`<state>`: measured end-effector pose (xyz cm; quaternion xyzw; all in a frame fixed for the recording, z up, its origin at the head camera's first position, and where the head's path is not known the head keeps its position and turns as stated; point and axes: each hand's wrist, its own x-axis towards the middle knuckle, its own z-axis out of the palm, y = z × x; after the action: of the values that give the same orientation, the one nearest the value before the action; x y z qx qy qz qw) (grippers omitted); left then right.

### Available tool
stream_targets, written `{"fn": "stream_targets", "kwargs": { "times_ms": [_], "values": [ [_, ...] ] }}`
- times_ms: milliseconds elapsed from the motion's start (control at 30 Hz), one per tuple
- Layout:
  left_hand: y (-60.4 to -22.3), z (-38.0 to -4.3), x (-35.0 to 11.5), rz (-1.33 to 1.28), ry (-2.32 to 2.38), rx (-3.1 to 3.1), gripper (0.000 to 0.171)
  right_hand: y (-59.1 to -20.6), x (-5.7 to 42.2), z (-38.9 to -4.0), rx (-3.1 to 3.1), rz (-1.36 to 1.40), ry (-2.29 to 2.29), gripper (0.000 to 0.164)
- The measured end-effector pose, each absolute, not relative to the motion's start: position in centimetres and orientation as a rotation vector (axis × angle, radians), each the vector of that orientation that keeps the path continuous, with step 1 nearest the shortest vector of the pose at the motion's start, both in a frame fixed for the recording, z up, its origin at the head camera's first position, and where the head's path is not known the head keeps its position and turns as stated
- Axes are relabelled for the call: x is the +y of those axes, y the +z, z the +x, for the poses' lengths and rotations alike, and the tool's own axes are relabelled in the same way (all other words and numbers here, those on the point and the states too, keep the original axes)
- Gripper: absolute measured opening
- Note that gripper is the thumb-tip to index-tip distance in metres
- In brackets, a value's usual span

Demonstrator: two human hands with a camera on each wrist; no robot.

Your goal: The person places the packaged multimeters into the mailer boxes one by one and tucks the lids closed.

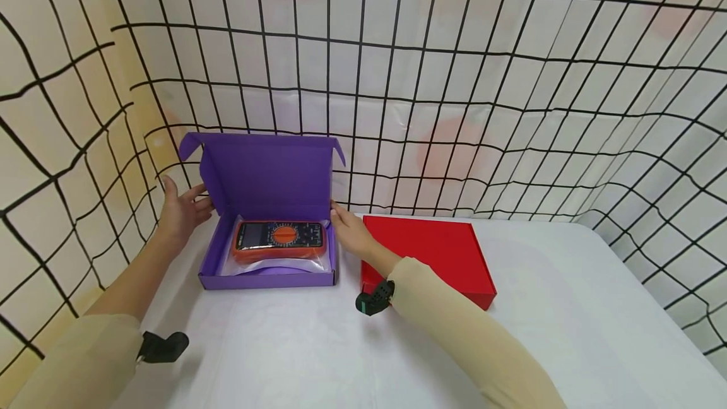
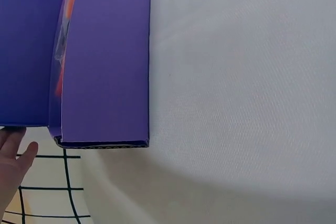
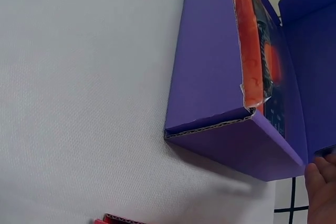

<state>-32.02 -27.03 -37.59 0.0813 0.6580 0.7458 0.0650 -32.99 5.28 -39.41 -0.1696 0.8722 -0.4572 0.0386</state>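
A purple cardboard box (image 1: 267,281) stands on the white table with its lid (image 1: 269,175) raised. Inside lies an orange and black digital multimeter (image 1: 281,238), wrapped in clear plastic, its dial facing up. My left hand (image 1: 182,213) is at the lid's left side, fingers extended and touching its edge, thumb apart. On the other side, my right hand (image 1: 353,230) touches the lid's lower right edge near the hinge with its fingertips. In the right wrist view, the right hand (image 3: 321,184) is partly cut off by the frame.
A closed red box (image 1: 428,251) lies right of the purple one, partly under my right forearm. Black wire grid panels (image 1: 397,106) with a pale sheet behind them enclose the table (image 1: 272,346) at the back and both sides.
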Motion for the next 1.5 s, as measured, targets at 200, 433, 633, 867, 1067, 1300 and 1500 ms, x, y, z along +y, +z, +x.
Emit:
{"fn": "stream_targets", "kwargs": {
  "times_ms": [200, 433, 633, 867, 1067, 1300, 1500],
  "values": [
    [-37.2, -31.5, -27.3, 0.221, 2.28, 1.848, 0.098, -40.0, 5.5, -33.5, 2.498, -0.45, -1.625, 0.046],
    [-37.2, -31.1, -27.6, 0.22, 2.285, 1.796, 0.102, -43.3, 6.6, -37.3, 2.108, -0.393, -1.899, 0.06],
    [-37.0, -31.0, -27.6, 0.231, 2.27, 1.816, 0.103, -39.1, 5.8, -34.1, 2.117, -0.246, -1.837, 0.059],
    [-37.0, -30.9, -27.8, 0.239, 2.228, 1.821, 0.104, -36.2, 6.0, -31.5, 2.084, -0.242, -1.819, 0.057],
    [-37.1, -30.9, -27.9, 0.266, 2.226, 1.816, 0.103, -38.3, 6.2, -33.0, 2.125, -0.279, -1.798, 0.065],
    [-37.4, -31.0, -28.0, 0.31, 2.212, 1.817, 0.103, -38.8, 6.3, -33.4, 2.14, -0.309, -1.756, 0.067],
    [-37.6, -30.9, -28.2, 0.293, 2.202, 1.848, 0.099, -38.7, 6.4, -33.4, 2.115, -0.268, -1.759, 0.069]
  ]
}}
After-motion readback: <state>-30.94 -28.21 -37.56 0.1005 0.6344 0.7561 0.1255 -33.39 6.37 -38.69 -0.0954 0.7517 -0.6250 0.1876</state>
